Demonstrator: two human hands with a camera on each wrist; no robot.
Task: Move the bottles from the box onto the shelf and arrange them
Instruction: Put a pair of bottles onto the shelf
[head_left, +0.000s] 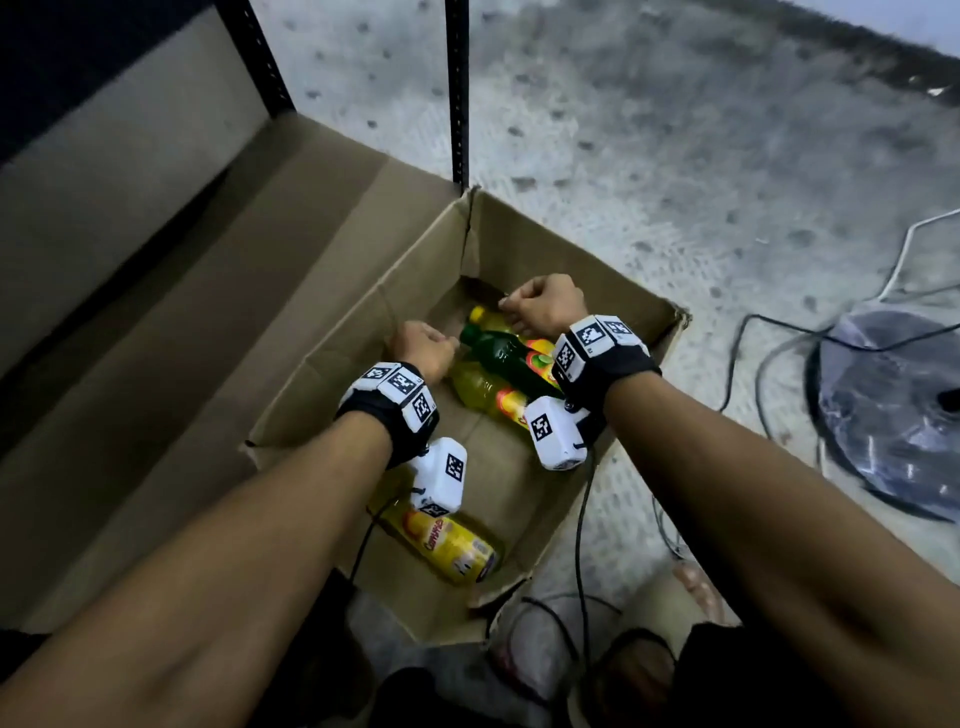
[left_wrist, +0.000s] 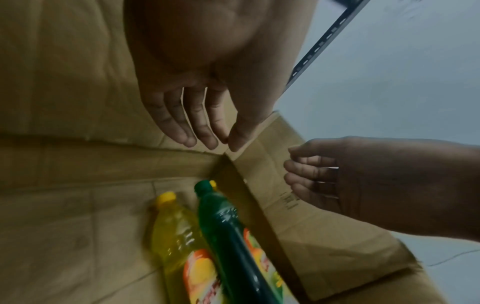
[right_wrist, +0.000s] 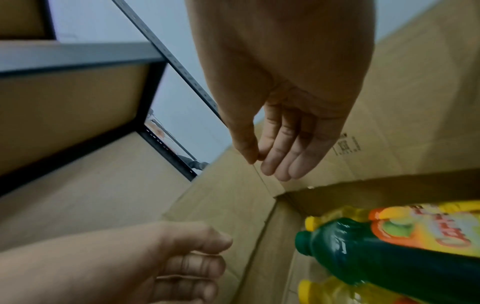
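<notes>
A speckled grey floor (head_left: 675, 156) fills the room in dim light. Black cables (head_left: 753, 353) trail across it toward a round dark fan base (head_left: 893, 415) at the right.

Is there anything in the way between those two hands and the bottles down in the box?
Nothing visible. The left hand and right hand hang empty just above the green bottle, which lies on top of yellow bottles in the open cardboard box. No flap or object covers them.
</notes>
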